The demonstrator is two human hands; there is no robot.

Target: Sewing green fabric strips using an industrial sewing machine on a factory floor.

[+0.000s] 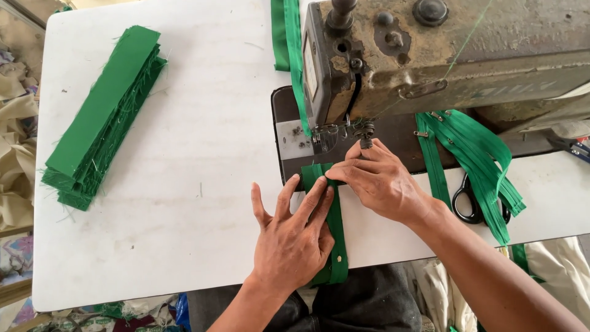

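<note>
Green fabric strip [335,215] with a zipper sits just in front of the sewing machine's presser foot [365,132]. Floppy, light stuff, so I'd hold it flat. Left hand [292,237] fingers spread, pressing down; right hand [381,178] fingertips pinching the far end. White table [184,184], cut strips stack [101,117] far left, scissors [470,203] right.

Your left hand [292,237] lies flat on the fabric strip [332,227], which runs from the table's [184,154] near edge up under the sewing machine's [430,55] presser foot [365,132]. Your right hand [381,178] presses the strip's far end, just before the foot. A stack of strips [101,117] lies far left; zippers [476,160] and scissors [470,200] lie right.
</note>
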